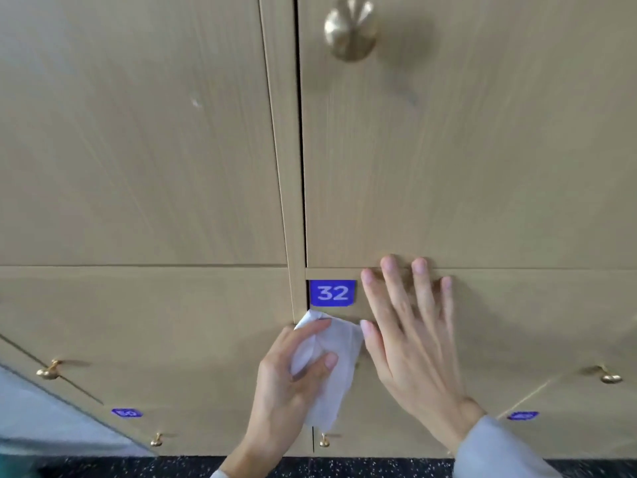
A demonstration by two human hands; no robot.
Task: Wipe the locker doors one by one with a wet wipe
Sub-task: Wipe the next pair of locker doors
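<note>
My left hand (293, 377) grips a crumpled white wet wipe (331, 360) against the upper left corner of the wooden locker door (517, 322) marked with a blue label "32" (332, 292). My right hand (410, 336) lies flat on that same door with straight, spread fingers, its fingertips reaching the door's top edge, just right of the label. The thumb of my right hand touches the wipe's right edge.
Above is another locker door (465, 150) with a round brass knob (350, 29). More doors lie to the left (138, 150) and below, with small brass knobs (48, 372) (610, 377) (324, 441) and blue labels (127, 413). A dark speckled floor (344, 469) runs along the bottom.
</note>
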